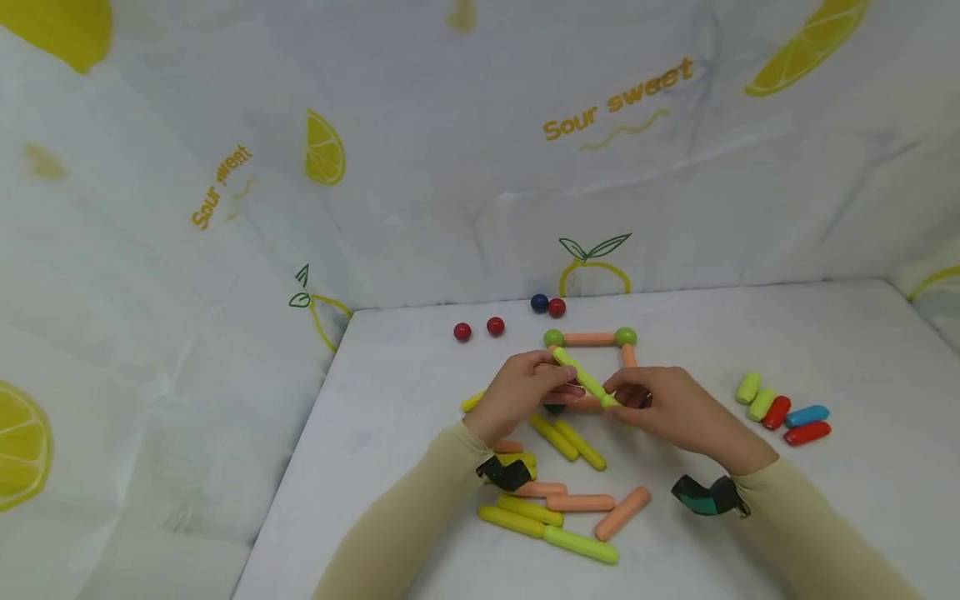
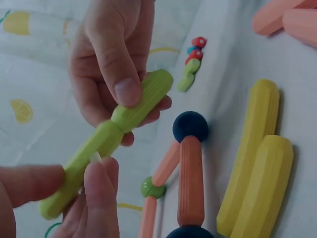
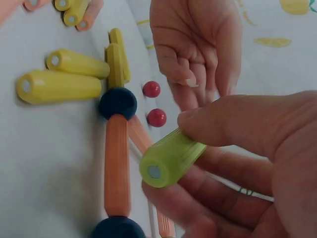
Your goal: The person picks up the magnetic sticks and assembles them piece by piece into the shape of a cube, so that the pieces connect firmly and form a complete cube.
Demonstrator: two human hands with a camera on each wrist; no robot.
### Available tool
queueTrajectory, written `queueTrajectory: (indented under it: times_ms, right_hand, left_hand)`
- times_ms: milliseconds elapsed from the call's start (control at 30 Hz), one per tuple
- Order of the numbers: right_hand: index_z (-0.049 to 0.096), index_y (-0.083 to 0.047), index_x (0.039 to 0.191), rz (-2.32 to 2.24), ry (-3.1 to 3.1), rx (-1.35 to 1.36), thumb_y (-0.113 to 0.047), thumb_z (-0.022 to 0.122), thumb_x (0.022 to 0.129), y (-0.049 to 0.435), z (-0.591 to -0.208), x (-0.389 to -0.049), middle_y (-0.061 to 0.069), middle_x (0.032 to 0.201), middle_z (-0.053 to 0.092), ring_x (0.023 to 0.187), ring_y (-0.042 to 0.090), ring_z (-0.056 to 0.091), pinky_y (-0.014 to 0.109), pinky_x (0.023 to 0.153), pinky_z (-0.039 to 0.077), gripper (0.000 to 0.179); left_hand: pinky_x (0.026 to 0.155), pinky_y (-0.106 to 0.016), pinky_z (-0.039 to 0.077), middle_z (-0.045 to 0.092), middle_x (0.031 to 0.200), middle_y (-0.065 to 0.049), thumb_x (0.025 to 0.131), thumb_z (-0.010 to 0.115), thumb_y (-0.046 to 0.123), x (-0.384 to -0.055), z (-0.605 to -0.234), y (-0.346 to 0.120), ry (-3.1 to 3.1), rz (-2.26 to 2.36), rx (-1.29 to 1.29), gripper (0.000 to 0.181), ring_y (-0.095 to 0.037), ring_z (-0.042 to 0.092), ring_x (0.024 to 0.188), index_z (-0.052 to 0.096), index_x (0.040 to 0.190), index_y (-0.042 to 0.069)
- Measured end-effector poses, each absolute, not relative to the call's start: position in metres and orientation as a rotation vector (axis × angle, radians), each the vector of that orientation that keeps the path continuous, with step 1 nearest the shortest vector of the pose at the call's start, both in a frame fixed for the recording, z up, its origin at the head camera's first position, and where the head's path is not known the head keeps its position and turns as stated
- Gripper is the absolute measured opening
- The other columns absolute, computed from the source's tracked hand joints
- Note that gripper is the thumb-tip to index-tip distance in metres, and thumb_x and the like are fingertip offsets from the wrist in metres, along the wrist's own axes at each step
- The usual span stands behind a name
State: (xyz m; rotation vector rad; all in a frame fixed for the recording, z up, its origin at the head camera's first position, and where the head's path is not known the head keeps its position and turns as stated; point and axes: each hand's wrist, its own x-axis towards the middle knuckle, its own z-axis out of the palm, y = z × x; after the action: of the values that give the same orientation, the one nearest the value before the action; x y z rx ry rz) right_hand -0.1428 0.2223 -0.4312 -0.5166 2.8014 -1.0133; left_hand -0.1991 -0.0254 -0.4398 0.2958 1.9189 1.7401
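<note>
Above the tabletop, my left hand pinches a long lime-green rod between thumb and fingers. My right hand pinches a shorter lime-green rod, whose pale round end faces the right wrist camera. In the left wrist view, the two rods meet end to end in one line. Just below the hands lies a four-sided frame of orange rods, with green balls at its far corners and dark blue balls at the near ones. My hands partly hide its near side.
Yellow rods and loose orange rods lie on the near side, beside another lime-green rod. Several short green, red and blue pieces are at the right. Red balls and a dark blue ball sit near the back edge.
</note>
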Motion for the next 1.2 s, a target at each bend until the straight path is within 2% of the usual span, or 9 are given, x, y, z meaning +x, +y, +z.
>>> queueTrajectory:
  times_ms: [167, 267, 400, 533, 633, 733, 867, 1033, 1200]
  right_hand:
    - [0.078, -0.001, 0.116, -0.934, 2.771, -0.398, -0.025, 0.081, 0.095, 0.227, -0.426, -0.172, 0.003, 0.097, 0.078, 0.086, 0.015, 0.069, 0.033, 0.072, 0.057, 0.032]
    - [0.079, 0.000, 0.113, -0.883, 2.753, -0.363, -0.026, 0.082, 0.092, 0.228, -0.425, -0.184, 0.007, 0.098, 0.078, 0.085, 0.018, 0.070, 0.035, 0.072, 0.058, 0.033]
    - [0.080, -0.001, 0.109, -0.806, 2.732, -0.307, -0.028, 0.084, 0.091, 0.223, -0.427, -0.194, 0.010, 0.100, 0.077, 0.082, 0.020, 0.066, 0.035, 0.071, 0.056, 0.033]
    - [0.080, -0.001, 0.107, -0.767, 2.722, -0.278, -0.026, 0.083, 0.092, 0.220, -0.428, -0.200, 0.010, 0.100, 0.076, 0.081, 0.020, 0.065, 0.034, 0.070, 0.056, 0.030]
    - [0.079, 0.000, 0.108, -0.764, 2.717, -0.265, -0.023, 0.080, 0.093, 0.218, -0.428, -0.201, 0.011, 0.102, 0.075, 0.081, 0.021, 0.065, 0.034, 0.070, 0.056, 0.027]
    - [0.079, 0.001, 0.111, -0.763, 2.710, -0.259, -0.019, 0.076, 0.094, 0.213, -0.428, -0.204, 0.014, 0.108, 0.073, 0.084, 0.022, 0.066, 0.035, 0.072, 0.057, 0.026]
    - [0.079, 0.001, 0.113, -0.736, 2.713, -0.256, -0.018, 0.076, 0.094, 0.207, -0.429, -0.207, 0.015, 0.112, 0.073, 0.089, 0.024, 0.067, 0.037, 0.076, 0.059, 0.027]
    - [0.078, 0.000, 0.115, -0.721, 2.720, -0.232, -0.020, 0.077, 0.095, 0.207, -0.435, -0.209, 0.016, 0.115, 0.073, 0.091, 0.025, 0.067, 0.039, 0.077, 0.059, 0.029]
    - [0.079, 0.000, 0.116, -0.742, 2.725, -0.229, -0.020, 0.077, 0.093, 0.206, -0.438, -0.208, 0.017, 0.114, 0.075, 0.089, 0.025, 0.068, 0.040, 0.075, 0.059, 0.031]
  left_hand:
    - [0.084, -0.027, 0.065, 0.083, 0.104, -0.013, 0.108, 0.068, 0.023, -0.229, -0.443, 0.001, 1.733, 1.761, 0.020, 0.022, -0.016, 0.083, 0.091, 0.079, 0.109, 0.004]
    - [0.083, -0.027, 0.065, 0.082, 0.107, -0.017, 0.109, 0.064, 0.015, -0.237, -0.447, 0.011, 1.574, 1.778, -0.123, 0.020, -0.022, 0.083, 0.097, 0.077, 0.108, 0.001]
    - [0.092, -0.031, 0.065, 0.076, 0.114, -0.020, 0.110, 0.058, 0.007, -0.238, -0.451, 0.016, 1.408, 1.840, -0.265, 0.018, -0.031, 0.079, 0.114, 0.071, 0.117, -0.002]
    - [0.104, -0.038, 0.061, 0.072, 0.121, -0.026, 0.110, 0.053, 0.003, -0.235, -0.450, 0.015, 1.327, 1.907, -0.340, 0.023, -0.037, 0.075, 0.123, 0.064, 0.129, -0.004]
    - [0.106, -0.040, 0.060, 0.071, 0.127, -0.026, 0.110, 0.053, 0.003, -0.232, -0.445, 0.010, 1.376, 1.897, -0.283, 0.028, -0.035, 0.074, 0.123, 0.065, 0.134, -0.007]
    - [0.107, -0.038, 0.060, 0.074, 0.129, -0.022, 0.110, 0.056, 0.008, -0.229, -0.439, -0.006, 1.572, 1.822, -0.140, 0.031, -0.027, 0.077, 0.119, 0.069, 0.134, -0.007]
    - [0.105, -0.040, 0.061, 0.080, 0.117, -0.011, 0.110, 0.060, 0.022, -0.227, -0.438, -0.029, 2.018, 1.680, 0.011, 0.038, -0.019, 0.080, 0.104, 0.069, 0.138, -0.002]
    - [0.092, -0.032, 0.062, 0.080, 0.101, -0.001, 0.107, 0.064, 0.029, -0.226, -0.446, -0.036, 2.481, 1.323, 0.081, 0.042, -0.011, 0.075, 0.088, 0.069, 0.142, 0.007]
    - [0.089, -0.032, 0.060, 0.080, 0.112, -0.003, 0.106, 0.065, 0.035, -0.225, -0.450, -0.037, 2.604, 1.094, 0.199, 0.044, -0.012, 0.071, 0.094, 0.069, 0.142, 0.009]
